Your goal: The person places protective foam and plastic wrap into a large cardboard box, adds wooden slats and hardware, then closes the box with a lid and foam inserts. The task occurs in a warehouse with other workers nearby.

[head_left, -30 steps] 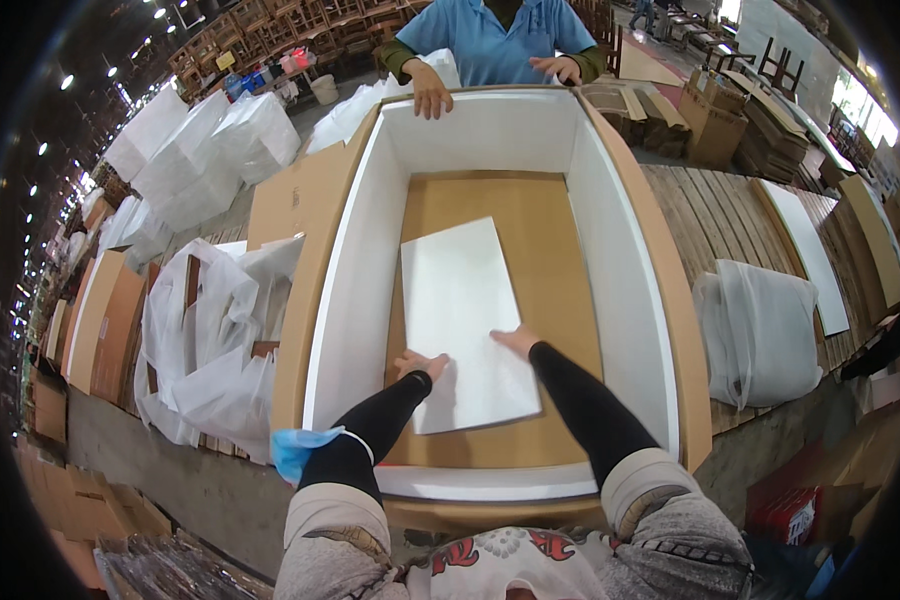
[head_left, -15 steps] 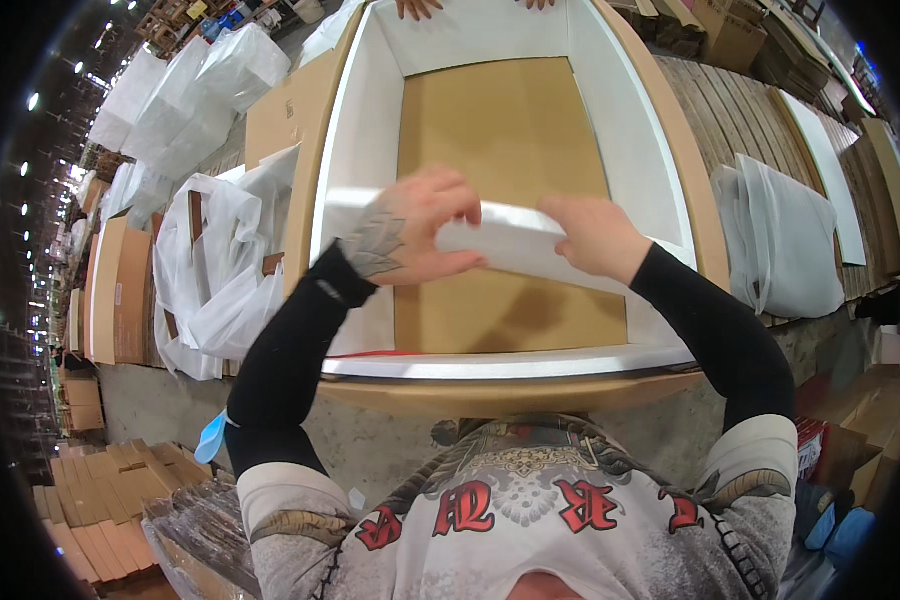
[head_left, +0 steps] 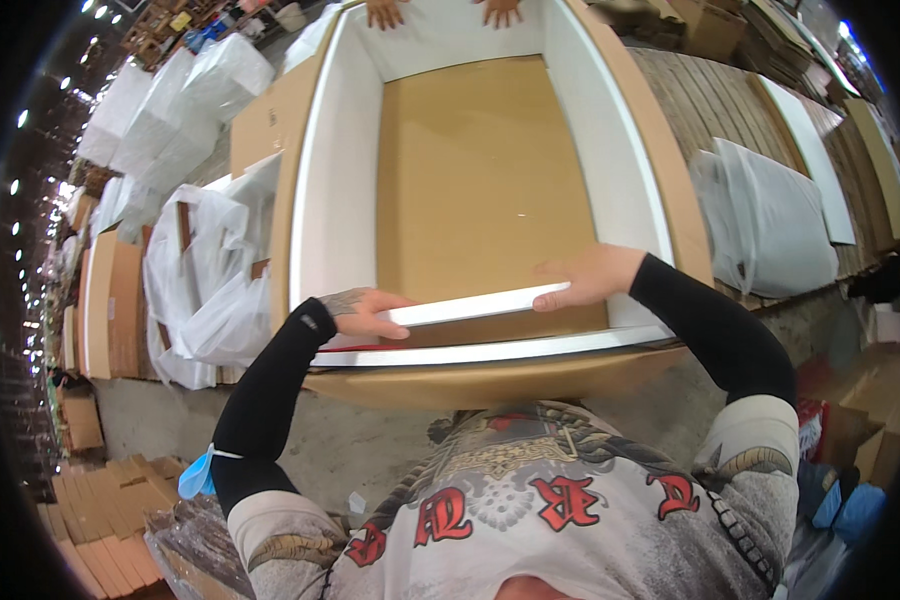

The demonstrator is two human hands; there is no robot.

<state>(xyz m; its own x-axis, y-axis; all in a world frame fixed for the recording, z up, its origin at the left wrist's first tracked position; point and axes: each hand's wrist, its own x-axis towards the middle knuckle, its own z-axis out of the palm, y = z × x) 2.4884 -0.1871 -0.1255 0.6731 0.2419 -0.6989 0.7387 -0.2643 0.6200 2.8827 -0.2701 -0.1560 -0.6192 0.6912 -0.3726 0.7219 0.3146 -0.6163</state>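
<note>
My left hand (head_left: 366,312) grips the left end of a white foam board (head_left: 473,305), and my right hand (head_left: 592,276) grips its right end. The board's narrow top edge faces up, and its right end is a little higher in the picture. It is inside a large open cardboard box (head_left: 692,190), close to the near wall. White foam panels (head_left: 335,190) line the walls, and brown cardboard (head_left: 480,170) covers the bottom. A strip of red (head_left: 350,348) shows by the near left corner.
Another person's hands (head_left: 440,14) rest on the far foam wall. Crumpled white foam wrap (head_left: 205,280) lies to the left, and folded white sheets (head_left: 765,215) lie on wooden slats (head_left: 705,95) to the right. Stacked cardboard pieces (head_left: 100,510) are at the lower left.
Both my hands have brought the foam board nearer to me, from mid-box to beside the near wall. Its narrow edge now faces up. The other person's fingers reach further over the far wall.
</note>
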